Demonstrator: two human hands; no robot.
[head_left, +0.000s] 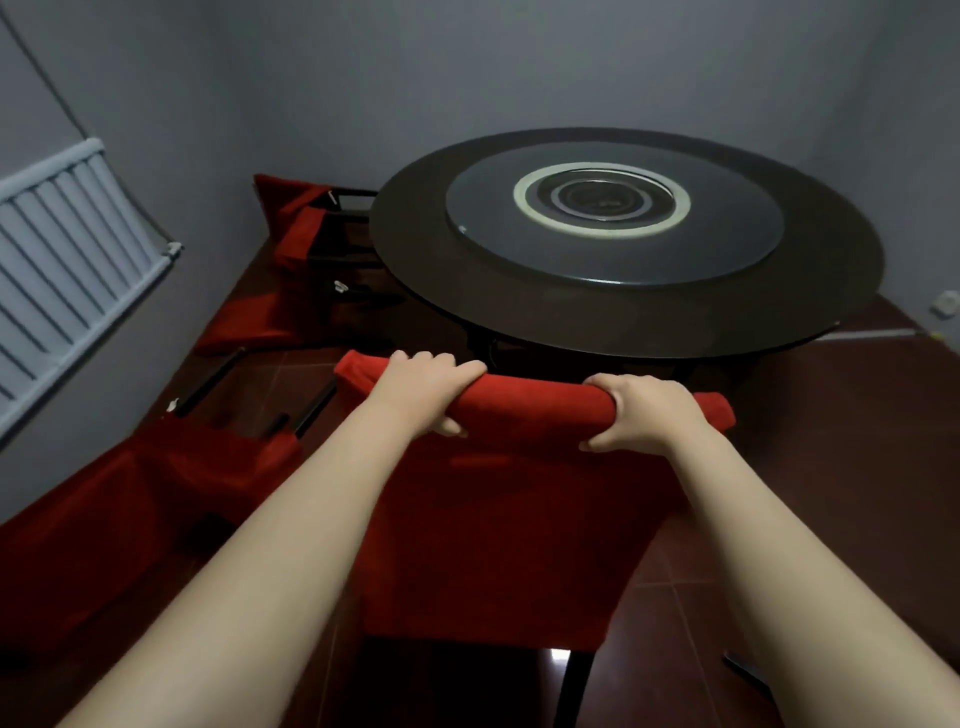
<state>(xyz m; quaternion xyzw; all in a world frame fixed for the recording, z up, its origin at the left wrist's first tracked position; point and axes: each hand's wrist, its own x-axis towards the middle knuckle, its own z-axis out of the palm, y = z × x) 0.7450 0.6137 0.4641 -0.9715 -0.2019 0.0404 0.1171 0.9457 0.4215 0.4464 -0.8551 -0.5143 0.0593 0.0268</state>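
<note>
Your left hand (423, 389) and right hand (636, 413) grip the red chair (519, 519) top rail, fingers curled round it; next, likely push toward the round table (519, 312) at 12 o'clock

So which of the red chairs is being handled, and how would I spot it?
Find the big round black table. At its near edge stands a red-covered chair, its back toward the camera. Unlike the red chairs off to the left, it has the left hand and right hand gripping its top edge.
</note>
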